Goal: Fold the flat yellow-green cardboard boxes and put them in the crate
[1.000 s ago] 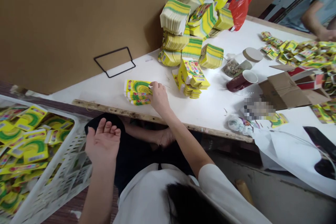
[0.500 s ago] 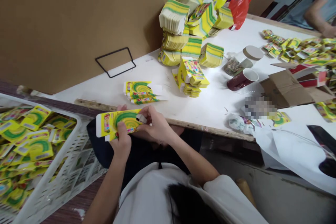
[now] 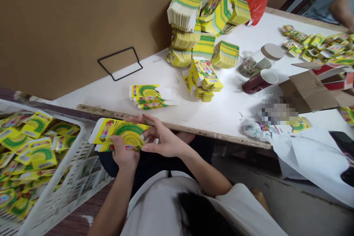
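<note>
A yellow-and-green carton (image 3: 107, 127) is held above my lap, just off the table's front edge. My left hand (image 3: 124, 152) is closed around its lower side, thumb on the printed front and some fingertips showing at the top edge. White flaps stick out at the carton's left end. At the right end my right hand (image 3: 166, 141) has its fingers curled and pressed against the carton; my fingers partly cover that end. On the table beyond lies a short stack of flat cartons (image 3: 145, 92), with a thicker pile of cartons (image 3: 206, 72) to its right.
Bundled flat cartons (image 3: 184, 9) are heaped at the back. To the left, a white plastic basket (image 3: 66, 155) holds many cartons. A maroon mug (image 3: 253, 84), a lidded jar (image 3: 253, 64) and an open cardboard box (image 3: 306, 88) stand on the right. Another person's arm (image 3: 343, 7) shows far right.
The carton has tilted and shifted slightly left, showing a side panel and a wider white flap. My right hand's fingers have moved from pinching a small flap to pressing at the right end.
</note>
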Action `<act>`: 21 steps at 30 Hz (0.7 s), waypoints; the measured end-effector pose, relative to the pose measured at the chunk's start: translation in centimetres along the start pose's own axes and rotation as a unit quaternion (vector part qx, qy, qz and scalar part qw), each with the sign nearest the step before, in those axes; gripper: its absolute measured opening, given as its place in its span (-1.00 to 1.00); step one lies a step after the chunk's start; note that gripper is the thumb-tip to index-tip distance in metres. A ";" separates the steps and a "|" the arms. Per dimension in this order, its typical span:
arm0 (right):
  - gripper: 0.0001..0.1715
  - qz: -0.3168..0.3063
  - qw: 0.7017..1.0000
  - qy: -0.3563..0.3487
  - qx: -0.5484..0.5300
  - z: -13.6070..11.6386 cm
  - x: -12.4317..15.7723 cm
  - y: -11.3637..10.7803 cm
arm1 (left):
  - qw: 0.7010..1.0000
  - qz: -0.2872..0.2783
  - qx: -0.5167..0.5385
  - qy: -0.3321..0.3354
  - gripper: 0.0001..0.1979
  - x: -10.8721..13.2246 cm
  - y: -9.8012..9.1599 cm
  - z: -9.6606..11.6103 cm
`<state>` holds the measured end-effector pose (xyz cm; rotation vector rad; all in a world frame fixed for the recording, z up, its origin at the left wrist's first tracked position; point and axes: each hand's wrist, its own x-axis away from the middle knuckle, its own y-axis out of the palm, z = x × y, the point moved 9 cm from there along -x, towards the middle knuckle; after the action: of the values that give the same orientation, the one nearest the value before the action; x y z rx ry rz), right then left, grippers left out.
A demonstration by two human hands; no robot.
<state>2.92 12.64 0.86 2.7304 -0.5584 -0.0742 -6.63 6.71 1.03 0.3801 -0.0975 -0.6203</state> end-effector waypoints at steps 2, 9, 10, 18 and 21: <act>0.25 -0.009 0.999 -0.019 0.038 0.0 0.2 1.1 | 0.998 -0.018 0.056 -0.004 -0.54 0.0 0.6 0.6; -0.15 0.083 0.985 -0.058 0.136 -1.5 0.6 0.3 | 0.998 0.015 0.068 0.011 -0.39 0.0 0.2 1.1; -0.31 0.105 0.982 -0.074 0.137 -2.3 0.8 -0.3 | 0.998 0.011 0.056 0.009 -0.39 0.1 0.3 1.1; -0.75 0.171 0.931 -0.202 0.253 -7.4 2.4 -2.0 | 0.997 0.064 0.006 0.040 -0.68 0.2 -0.6 2.5; -0.75 0.202 0.859 -0.248 0.400 -9.5 3.6 -2.5 | 0.999 0.029 0.007 0.013 -0.58 -1.1 -1.0 3.8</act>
<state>8.32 16.49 8.92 3.2867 -1.6125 -0.5673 -8.85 5.41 4.24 0.3976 -0.0880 -0.5575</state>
